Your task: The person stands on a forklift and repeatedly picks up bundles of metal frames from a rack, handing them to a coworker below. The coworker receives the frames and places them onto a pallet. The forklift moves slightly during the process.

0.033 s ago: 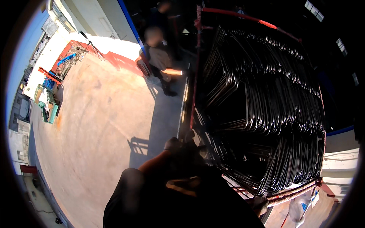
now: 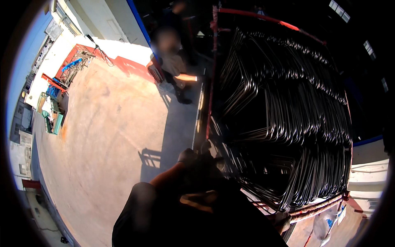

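A tall red-framed rack (image 2: 213,37) stands at my right, stacked with many bent, dark, shiny metal rods (image 2: 284,131) in tiers. My left hand (image 2: 188,156) is closed in deep shade at the rack's near left corner; what lies inside its fingers is hidden. A pale straight bar (image 2: 195,123) runs up to it. Lower right, my right hand (image 2: 282,221) wraps round the end of the rack's lower rail (image 2: 314,210), which is bound in red and whitish wrapping. My dark-clothed body covers the area between both hands.
A person (image 2: 173,66) is beside the rack's far left corner, one forearm reaching toward it. Sunlit concrete floor (image 2: 98,136) spreads to the left. A green cart (image 2: 51,113) and metal scrap (image 2: 78,64) stand along the wall. A clear plastic bag (image 2: 321,226) is at lower right.
The person at the far left corner of the rack has shifted the head slightly. My hands and the rack look the same.
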Motion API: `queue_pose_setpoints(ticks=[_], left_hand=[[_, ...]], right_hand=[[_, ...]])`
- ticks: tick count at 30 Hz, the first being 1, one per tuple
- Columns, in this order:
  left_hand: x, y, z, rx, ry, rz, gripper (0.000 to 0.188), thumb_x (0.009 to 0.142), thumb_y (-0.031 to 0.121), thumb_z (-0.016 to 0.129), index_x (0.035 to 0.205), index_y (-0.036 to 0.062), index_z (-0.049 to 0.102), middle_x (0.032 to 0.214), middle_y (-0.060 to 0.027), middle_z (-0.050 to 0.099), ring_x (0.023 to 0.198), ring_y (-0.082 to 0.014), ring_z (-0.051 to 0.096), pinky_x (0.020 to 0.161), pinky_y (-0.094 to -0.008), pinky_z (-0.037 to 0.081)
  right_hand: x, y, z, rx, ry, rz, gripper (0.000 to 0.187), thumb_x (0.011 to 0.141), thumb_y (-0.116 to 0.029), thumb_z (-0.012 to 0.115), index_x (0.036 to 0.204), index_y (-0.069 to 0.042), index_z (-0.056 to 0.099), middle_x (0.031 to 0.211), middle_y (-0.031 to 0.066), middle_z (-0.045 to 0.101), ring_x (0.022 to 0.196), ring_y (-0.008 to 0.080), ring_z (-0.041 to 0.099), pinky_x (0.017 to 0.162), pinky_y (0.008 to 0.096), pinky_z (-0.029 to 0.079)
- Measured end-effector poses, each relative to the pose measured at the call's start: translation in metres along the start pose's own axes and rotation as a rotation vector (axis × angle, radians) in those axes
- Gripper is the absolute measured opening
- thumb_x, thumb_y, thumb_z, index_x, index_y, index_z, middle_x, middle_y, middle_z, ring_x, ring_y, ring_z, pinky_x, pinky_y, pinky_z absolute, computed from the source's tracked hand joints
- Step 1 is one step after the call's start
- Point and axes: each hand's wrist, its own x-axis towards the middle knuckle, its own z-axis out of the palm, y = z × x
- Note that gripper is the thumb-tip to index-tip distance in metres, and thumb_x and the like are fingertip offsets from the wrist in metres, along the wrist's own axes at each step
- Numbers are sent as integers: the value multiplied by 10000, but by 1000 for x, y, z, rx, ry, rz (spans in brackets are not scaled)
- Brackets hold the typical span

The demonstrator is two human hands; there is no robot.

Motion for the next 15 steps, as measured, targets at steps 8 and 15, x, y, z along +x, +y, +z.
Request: queue_pose_setpoints(ticks=[8, 15], left_hand=[[7, 10, 1, 33, -31, 21, 419, 899, 380, 718, 1135, 37, 757, 1164, -211, 767, 1157, -377, 713, 987, -430, 563], [4, -7, -4, 169, 33, 144, 463, 893, 432, 752, 1144, 43, 761, 1171, -205, 769, 1157, -369, 715, 990, -421, 565]], right_hand=[[17, -1, 2, -33, 43, 77, 276, 924, -284, 756, 1022, -31, 808, 981, 81, 800, 855, 257, 744, 765, 431, 601], [9, -5, 7, -297, -44, -30, 293, 877, -275, 802, 1069, -54, 781, 1072, 66, 804, 939, 250, 750, 835, 436, 602]])
